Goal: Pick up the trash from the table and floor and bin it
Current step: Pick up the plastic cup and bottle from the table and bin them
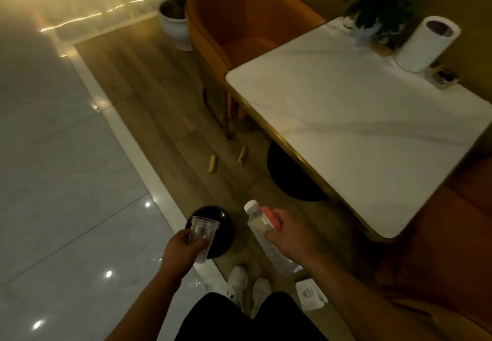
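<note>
Head view: the left hand (pixel 183 247) is out low with its fingers curled round nested clear cups (pixel 203 233), two rims showing, held right over the round black bin (pixel 225 230) on the floor. The right hand (pixel 290 234) sits level with it and just beside it, grasping one plastic bottle (pixel 257 222), white cap pointing away, plus one pink item (pixel 271 217) pinched against the bottle. On the wood floor beyond lie two small yellow wrappers (pixel 212 164) (pixel 242 155), close together near the table leg. One white paper piece (pixel 310 294) lies by the white shoes (pixel 237 282). On the marble table (pixel 346 117) there's one paper roll (pixel 423 45) and one plant (pixel 378 0). Two orange chairs (pixel 239 16) (pixel 439 247) flank the table.
</note>
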Tool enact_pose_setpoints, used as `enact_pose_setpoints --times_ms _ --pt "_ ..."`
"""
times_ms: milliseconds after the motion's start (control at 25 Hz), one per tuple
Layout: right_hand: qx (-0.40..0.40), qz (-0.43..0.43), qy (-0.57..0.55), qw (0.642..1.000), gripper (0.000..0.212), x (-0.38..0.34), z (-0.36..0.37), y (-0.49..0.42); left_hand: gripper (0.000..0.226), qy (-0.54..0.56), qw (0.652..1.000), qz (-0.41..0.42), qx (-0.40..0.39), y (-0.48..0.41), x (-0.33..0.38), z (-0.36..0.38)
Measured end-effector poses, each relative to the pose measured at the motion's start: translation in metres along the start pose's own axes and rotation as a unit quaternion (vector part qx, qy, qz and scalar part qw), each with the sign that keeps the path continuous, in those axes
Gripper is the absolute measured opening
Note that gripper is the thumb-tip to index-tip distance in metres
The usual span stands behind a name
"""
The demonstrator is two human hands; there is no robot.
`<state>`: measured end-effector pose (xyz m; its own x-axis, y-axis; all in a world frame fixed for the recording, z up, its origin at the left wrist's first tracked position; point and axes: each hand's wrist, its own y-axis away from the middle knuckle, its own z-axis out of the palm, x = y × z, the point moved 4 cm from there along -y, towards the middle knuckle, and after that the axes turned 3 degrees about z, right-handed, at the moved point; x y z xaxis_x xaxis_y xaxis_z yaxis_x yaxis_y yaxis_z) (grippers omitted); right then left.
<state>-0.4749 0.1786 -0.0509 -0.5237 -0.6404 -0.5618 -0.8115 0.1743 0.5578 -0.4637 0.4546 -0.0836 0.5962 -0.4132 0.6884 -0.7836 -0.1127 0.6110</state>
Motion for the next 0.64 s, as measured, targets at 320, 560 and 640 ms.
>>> enact_pose_setpoints --times_ms 320,560,640 --pt "-0.134 -0.013 0.063 0.989 0.041 0.032 0.093 -0.021 0.060 -0.002 0.992 -0.093 0.084 0.025 -0.081 -0.017" --pt "-0.145 -0.006 0.144 0.979 0.054 0.050 0.147 -0.057 0.064 -0.043 0.990 -0.117 0.068 -0.025 -0.122 -0.003" --pt "-0.146 0.003 0.168 0.975 0.055 0.059 0.176 -0.078 0.064 -0.062 0.990 -0.108 0.069 -0.057 -0.143 0.002"
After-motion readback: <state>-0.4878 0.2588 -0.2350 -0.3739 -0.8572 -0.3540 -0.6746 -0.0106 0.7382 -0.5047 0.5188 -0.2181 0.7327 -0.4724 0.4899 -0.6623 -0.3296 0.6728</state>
